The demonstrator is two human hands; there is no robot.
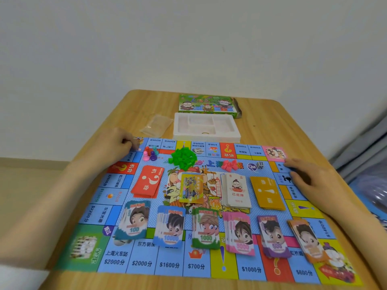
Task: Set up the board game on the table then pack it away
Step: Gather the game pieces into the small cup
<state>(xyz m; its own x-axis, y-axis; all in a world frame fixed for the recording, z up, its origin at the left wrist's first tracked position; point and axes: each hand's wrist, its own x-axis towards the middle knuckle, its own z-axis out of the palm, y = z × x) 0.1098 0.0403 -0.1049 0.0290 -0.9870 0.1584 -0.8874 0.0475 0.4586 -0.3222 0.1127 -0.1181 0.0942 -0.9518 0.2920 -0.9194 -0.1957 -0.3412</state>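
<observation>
Paper board (129,258) lies flat on the worktop (293,126), its long axis running from left grip (123,143) to right grip (303,174). It is fully dressed with card stacks (148,181) and banknote fans (206,231).

Left grip: fingers curled on the board's far-left corner, apparently pinching it, though blur leaves some doubt.

Right grip: released, fingers straight and pressing the board's right border.

Pawns (150,153) stand just right of the left grip, with green houses (184,160) further right again. White tray (236,130) and box (207,105) lie beyond both grips, off the board.

We judge set-up complete. Packing would start with the loose pieces. The left grip is nearer the pawns, with the tray ahead and to its right.
</observation>
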